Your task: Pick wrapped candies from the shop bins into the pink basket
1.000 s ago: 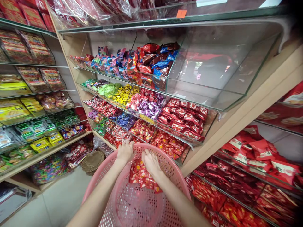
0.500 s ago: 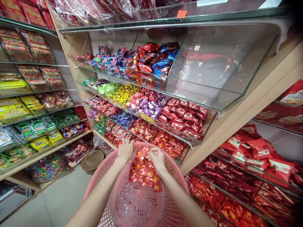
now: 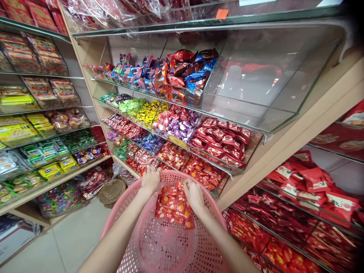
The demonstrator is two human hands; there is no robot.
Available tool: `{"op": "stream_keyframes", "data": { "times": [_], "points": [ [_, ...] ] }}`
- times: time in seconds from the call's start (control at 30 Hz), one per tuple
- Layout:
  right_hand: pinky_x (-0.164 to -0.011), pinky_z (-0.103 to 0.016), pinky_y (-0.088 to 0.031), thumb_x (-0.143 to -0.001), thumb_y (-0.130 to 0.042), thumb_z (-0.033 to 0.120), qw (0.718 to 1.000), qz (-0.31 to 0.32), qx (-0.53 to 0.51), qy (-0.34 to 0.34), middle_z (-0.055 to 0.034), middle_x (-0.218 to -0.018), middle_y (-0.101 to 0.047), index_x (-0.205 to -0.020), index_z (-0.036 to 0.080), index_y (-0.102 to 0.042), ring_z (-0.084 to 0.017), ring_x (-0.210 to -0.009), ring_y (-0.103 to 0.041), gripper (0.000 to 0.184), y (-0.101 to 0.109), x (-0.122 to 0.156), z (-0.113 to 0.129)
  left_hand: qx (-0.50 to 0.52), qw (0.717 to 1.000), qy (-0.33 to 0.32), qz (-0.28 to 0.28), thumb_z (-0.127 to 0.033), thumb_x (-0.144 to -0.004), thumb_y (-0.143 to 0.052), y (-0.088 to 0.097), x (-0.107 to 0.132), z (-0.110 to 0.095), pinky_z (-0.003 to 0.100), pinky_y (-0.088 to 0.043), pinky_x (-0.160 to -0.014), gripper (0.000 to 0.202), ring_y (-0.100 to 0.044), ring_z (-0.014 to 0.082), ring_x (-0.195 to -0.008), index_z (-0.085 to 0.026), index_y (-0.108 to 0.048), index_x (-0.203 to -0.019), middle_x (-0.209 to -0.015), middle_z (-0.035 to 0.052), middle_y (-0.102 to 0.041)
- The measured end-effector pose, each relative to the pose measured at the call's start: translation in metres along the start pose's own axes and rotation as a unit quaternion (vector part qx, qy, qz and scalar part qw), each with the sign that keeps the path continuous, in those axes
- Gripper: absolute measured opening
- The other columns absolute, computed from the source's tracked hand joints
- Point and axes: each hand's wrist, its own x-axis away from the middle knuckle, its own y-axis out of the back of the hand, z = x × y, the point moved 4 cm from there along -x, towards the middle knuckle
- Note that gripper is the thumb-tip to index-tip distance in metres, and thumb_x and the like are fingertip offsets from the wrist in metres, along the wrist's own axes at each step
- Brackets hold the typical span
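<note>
A pink perforated plastic basket (image 3: 210,242) stands in front of me, tilted toward the shelves. My left hand (image 3: 151,179) is closed over its far rim. Inside, against the far wall, lies a pile of small red candy packets (image 3: 173,206) with orange and white dots. My right hand (image 3: 194,195) is over the right edge of this pile, its fingers curled and close to the upper packets. What lies between those fingers, if anything, is hidden. Similar red packets (image 3: 203,170) fill the low shelf bin just beyond the rim.
Glass-fronted bins of wrapped sweets (image 3: 218,136) rise beyond the basket. A wooden upright (image 3: 273,138) slants down at right, beside shelves of red packages (image 3: 315,178). More snack shelves (image 3: 42,140) line the left. A round brown woven item (image 3: 112,192) sits on the tiled floor (image 3: 76,235).
My right hand has shifted slightly right and down. The packet it held up by its fingers now lies with the pile. My left hand stays on the rim.
</note>
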Motion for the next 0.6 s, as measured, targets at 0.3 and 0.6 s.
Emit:
{"op": "stream_keyframes", "data": {
  "times": [0.3, 0.6],
  "points": [
    [-0.075, -0.028, -0.042, -0.08, -0.036, 0.008, 0.967, 0.073, 0.219, 0.11, -0.0119, -0.111, -0.057, -0.11, 0.018, -0.052, -0.021, -0.098, -0.054, 0.035, 0.0, 0.006, 0.006, -0.002, 1.0, 0.0, -0.008, -0.046, -0.081, -0.042, 0.0, -0.002, 0.001, 0.041, -0.034, -0.086, 0.048, -0.045, 0.0287, -0.106, -0.017, -0.044, -0.12, -0.117, 0.0167, -0.047],
    [-0.083, -0.032, -0.039, -0.076, -0.041, 0.009, 0.962, 0.054, 0.245, 0.103, -0.0146, -0.11, -0.056, -0.107, 0.015, -0.056, -0.026, -0.103, -0.05, 0.035, -0.011, 0.009, 0.004, 0.0, 1.0, 0.001, 0.003, -0.047, -0.082, -0.041, 0.0, -0.001, 0.002, 0.041, -0.034, -0.087, 0.05, -0.042, 0.0299, -0.111, -0.018, -0.041, -0.123, -0.121, 0.0171, -0.045]
  ]
}}
